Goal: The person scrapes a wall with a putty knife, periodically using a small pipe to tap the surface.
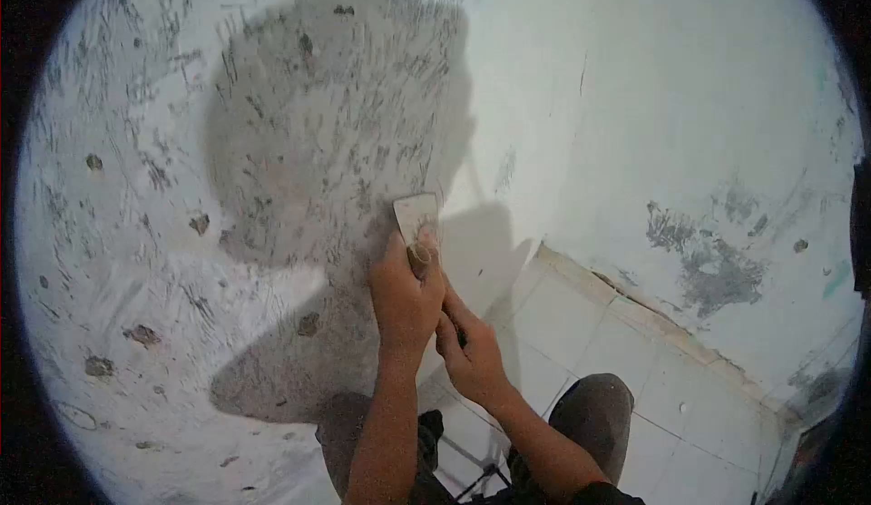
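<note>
A scraper (pixel 416 207) with a wide, flat, pale blade points up and away from me, its blade edge right at the chipped wall (pixel 163 260). My left hand (pixel 408 296) is wrapped round it close below the blade, fingers closed. Lower down and to the right, my right hand (pixel 472 357) is closed round the rear part of the handle, most of which the hands hide. Dark scratches and several small pits mark the wall about the blade, and a large shadow falls across it.
To the right, a smoother white wall (pixel 689 97) carries a grey bare patch (pixel 721 274). A rough, broken strip (pixel 626 301) runs along its foot, above white floor tiles (pixel 572 319). My knees (pixel 594 414) are bent beneath my arms.
</note>
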{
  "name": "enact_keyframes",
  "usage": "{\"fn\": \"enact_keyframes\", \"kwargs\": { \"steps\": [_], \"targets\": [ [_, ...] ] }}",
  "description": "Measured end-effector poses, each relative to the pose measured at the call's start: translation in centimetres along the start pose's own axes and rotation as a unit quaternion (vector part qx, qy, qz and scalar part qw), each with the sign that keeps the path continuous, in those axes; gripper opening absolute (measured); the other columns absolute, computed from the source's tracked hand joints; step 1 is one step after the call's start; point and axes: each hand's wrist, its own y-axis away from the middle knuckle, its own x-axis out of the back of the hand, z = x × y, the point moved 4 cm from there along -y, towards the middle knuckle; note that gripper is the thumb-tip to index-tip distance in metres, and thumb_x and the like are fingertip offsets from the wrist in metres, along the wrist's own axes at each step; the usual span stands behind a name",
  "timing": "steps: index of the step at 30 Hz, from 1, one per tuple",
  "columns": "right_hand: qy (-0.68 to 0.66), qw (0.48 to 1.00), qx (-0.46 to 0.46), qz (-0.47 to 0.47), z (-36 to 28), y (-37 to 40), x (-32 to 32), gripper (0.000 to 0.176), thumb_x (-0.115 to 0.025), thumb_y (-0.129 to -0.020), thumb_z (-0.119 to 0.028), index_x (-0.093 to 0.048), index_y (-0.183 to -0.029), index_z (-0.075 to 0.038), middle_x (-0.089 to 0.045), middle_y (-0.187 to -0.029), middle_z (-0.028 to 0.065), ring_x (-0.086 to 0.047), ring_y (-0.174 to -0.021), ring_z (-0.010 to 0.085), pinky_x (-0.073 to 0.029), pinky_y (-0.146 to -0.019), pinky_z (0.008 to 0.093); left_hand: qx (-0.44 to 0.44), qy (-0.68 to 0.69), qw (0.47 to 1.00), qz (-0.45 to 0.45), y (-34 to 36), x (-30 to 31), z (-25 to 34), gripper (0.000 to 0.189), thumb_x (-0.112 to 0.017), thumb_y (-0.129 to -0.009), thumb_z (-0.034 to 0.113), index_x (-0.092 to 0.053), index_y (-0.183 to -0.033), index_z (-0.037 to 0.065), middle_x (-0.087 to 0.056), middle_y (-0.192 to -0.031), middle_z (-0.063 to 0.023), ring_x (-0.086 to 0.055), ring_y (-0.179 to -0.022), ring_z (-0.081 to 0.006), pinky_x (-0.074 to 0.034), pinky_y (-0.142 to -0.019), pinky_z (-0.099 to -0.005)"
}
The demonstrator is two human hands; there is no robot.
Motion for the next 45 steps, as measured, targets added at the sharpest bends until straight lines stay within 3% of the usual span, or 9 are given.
{"fn": "enact_keyframes", "kwargs": {
  "steps": [7, 15, 19, 31, 33, 35, 40, 42, 45],
  "targets": [
    [0.029, 0.999, 0.020, -0.002, -1.2, -0.5, 1.0, 0.050, -0.047, -0.097, -0.013, -0.035, -0.145, -0.011, -0.062, -0.083, 0.0160, -0.049, -0.063, 0.0112, -0.045, -0.063, 0.0272, -0.012, 0.093, 0.996, 0.014, -0.3, -0.5, -0.1, 0.029, -0.052, -0.096, 0.022, -0.054, -0.084, -0.004, -0.054, -0.063, -0.0146, -0.054, -0.056, -0.0213, -0.043, -0.055, -0.0372],
    [-0.006, 1.000, -0.012, 0.003, -1.4, -0.6, 1.3, 0.049, -0.046, -0.098, -0.017, -0.035, -0.145, -0.011, -0.051, -0.066, 0.0043, -0.043, -0.058, 0.0090, -0.042, -0.056, 0.0263, -0.062, 0.047, 0.996, 0.036, -0.8, -0.6, 0.4, 0.019, -0.060, -0.087, 0.013, -0.052, -0.084, -0.005, -0.058, -0.066, -0.0191, -0.063, -0.059, -0.0336, -0.048, -0.058, -0.0405],
    [-0.038, 0.999, -0.022, 0.006, -0.2, 0.2, 1.1, 0.045, -0.042, -0.101, -0.021, -0.039, -0.140, 0.000, -0.049, -0.062, -0.0034, -0.039, -0.049, 0.0029, -0.033, -0.045, 0.0208, -0.027, 0.011, 0.998, -0.048, 0.1, -0.5, 0.2, 0.020, -0.063, -0.082, 0.008, -0.052, -0.092, -0.005, -0.062, -0.072, -0.0225, -0.066, -0.069, -0.0363, -0.050, -0.061, -0.0430],
    [0.019, 0.999, 0.004, -0.041, 0.3, 1.7, 0.2, 0.053, -0.043, -0.099, -0.024, -0.028, -0.147, -0.006, -0.050, -0.063, -0.0001, -0.044, -0.054, 0.0063, -0.038, -0.053, 0.0232, 0.003, 0.077, 0.995, -0.058, 2.7, 1.2, -1.5, 0.018, -0.055, -0.091, 0.012, -0.052, -0.090, -0.006, -0.057, -0.061, -0.0184, -0.062, -0.054, -0.0273, -0.046, -0.050, -0.0363],
    [0.018, 0.999, 0.017, -0.046, 0.9, 2.5, -0.7, 0.054, -0.042, -0.099, -0.022, -0.026, -0.148, -0.008, -0.057, -0.070, 0.0049, -0.047, -0.057, 0.0089, -0.039, -0.055, 0.0249, -0.005, 0.062, 0.996, -0.061, 3.3, 1.4, -2.3, 0.018, -0.054, -0.091, 0.012, -0.052, -0.090, -0.005, -0.056, -0.060, -0.0176, -0.060, -0.053, -0.0261, -0.044, -0.049, -0.0358],
    [0.030, 0.999, 0.004, -0.041, 0.9, 3.0, -1.4, 0.056, -0.046, -0.098, -0.018, -0.025, -0.149, -0.012, -0.064, -0.107, 0.0259, -0.061, -0.068, 0.0215, -0.049, -0.067, 0.0338, -0.020, 0.055, 0.997, -0.052, 3.4, 1.4, -2.8, 0.018, -0.052, -0.093, 0.014, -0.053, -0.090, -0.004, -0.054, -0.059, -0.0160, -0.057, -0.049, -0.0237, -0.042, -0.048, -0.0349],
    [0.036, 0.988, 0.143, 0.036, 0.9, 2.1, -1.5, 0.058, -0.048, -0.096, -0.011, -0.024, -0.148, -0.010, -0.063, -0.102, 0.0286, -0.066, -0.080, 0.0377, -0.051, -0.072, 0.0408, 0.084, 0.022, 0.989, -0.122, 2.9, 1.3, -3.3, 0.027, -0.051, -0.098, 0.023, -0.057, -0.102, -0.003, -0.061, -0.082, -0.0105, -0.058, -0.072, -0.0141, -0.047, -0.064, -0.0317],
    [0.017, 0.994, 0.103, 0.018, 0.1, 2.5, -1.3, 0.058, -0.048, -0.096, -0.011, -0.024, -0.148, -0.009, -0.063, -0.101, 0.0288, -0.066, -0.081, 0.0394, -0.051, -0.072, 0.0415, 0.067, 0.077, 0.992, -0.068, 2.7, 1.3, -2.8, 0.027, -0.051, -0.098, 0.022, -0.056, -0.105, -0.003, -0.061, -0.086, -0.0094, -0.058, -0.076, -0.0147, -0.047, -0.068, -0.0317],
    [0.016, 0.994, 0.110, 0.025, 0.1, 2.7, -1.5, 0.059, -0.049, -0.095, -0.010, -0.023, -0.148, -0.009, -0.063, -0.098, 0.0291, -0.065, -0.081, 0.0421, -0.051, -0.069, 0.0416, -0.006, 0.000, 1.000, -0.018, 2.6, 1.9, -1.5, 0.028, -0.053, -0.097, 0.021, -0.053, -0.084, -0.004, -0.050, -0.062, -0.0082, -0.046, -0.059, -0.0119, -0.040, -0.054, -0.0311]
  ]
}}
